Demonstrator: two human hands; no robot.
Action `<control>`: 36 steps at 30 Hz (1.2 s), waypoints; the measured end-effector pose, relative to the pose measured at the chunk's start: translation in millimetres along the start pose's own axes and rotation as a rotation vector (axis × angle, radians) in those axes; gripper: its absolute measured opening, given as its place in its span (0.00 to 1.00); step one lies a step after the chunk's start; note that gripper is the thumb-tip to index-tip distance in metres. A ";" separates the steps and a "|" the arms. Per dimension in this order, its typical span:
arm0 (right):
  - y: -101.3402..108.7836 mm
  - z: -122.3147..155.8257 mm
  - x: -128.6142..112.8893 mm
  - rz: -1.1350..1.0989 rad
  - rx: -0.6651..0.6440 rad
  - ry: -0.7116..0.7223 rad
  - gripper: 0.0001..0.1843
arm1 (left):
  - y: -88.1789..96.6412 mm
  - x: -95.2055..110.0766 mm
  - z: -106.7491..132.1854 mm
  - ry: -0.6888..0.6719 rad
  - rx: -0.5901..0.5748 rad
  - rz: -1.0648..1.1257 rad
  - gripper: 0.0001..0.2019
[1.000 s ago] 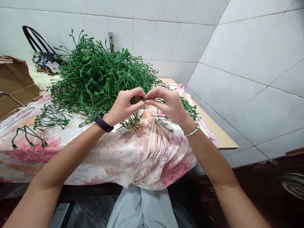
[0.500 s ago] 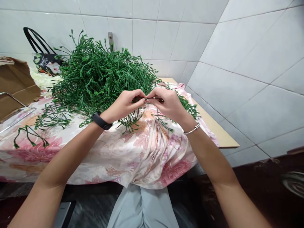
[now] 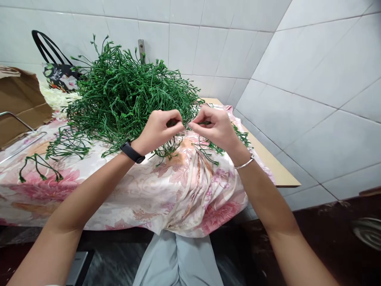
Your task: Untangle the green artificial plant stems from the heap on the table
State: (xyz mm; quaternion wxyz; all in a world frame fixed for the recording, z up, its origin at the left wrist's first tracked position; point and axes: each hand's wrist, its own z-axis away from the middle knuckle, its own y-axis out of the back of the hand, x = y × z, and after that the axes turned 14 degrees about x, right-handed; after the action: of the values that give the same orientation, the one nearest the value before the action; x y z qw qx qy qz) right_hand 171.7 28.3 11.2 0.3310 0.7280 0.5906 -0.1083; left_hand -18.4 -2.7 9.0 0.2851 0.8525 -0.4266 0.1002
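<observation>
My left hand (image 3: 162, 129) is pinched, thumb against fingertips, in front of a big heap of green artificial flower stems (image 3: 127, 91). My right hand (image 3: 216, 127) makes a like pinch just to its right, the two sets of fingertips a small gap apart. Whatever sits between the fingers is too small or hidden to name. Below the left hand, a few loose stem pieces (image 3: 168, 149) lie on the flowered cloth (image 3: 143, 186). More green stems (image 3: 208, 153) rest under the right hand.
At the left are a torn cardboard box (image 3: 22, 103), a bent metal wire frame (image 3: 22, 123) and a black floral bag (image 3: 61, 77). Pale flowers (image 3: 56, 99) lie near the bag. The bare wooden table edge (image 3: 276, 171) shows at right, beside the tiled wall (image 3: 315, 71).
My fingertips, which met half a second ago, are now slightly apart. The right hand has shifted a little to the right; both remain pinched.
</observation>
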 end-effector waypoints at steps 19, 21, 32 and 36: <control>40.5 -26.0 73.2 0.575 0.212 -0.041 0.12 | 10.6 -12.1 -7.4 0.255 -0.116 0.496 0.10; 42.1 -26.4 75.5 0.615 0.204 -0.054 0.14 | 10.9 -12.0 -7.1 0.248 -0.140 0.526 0.11; 9.4 -6.8 7.4 0.047 0.003 0.196 0.10 | 8.7 -4.9 -4.9 0.268 -0.225 0.635 0.25; -8.3 0.2 2.7 0.083 -0.046 0.356 0.16 | 4.5 -10.0 -2.1 0.263 -0.237 0.701 0.26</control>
State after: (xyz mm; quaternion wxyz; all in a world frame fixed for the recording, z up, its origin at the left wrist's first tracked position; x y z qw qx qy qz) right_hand 164.8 31.1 6.6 0.2422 0.7516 0.6115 0.0497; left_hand -28.0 3.0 8.3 0.3826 0.5959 -0.6603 0.2500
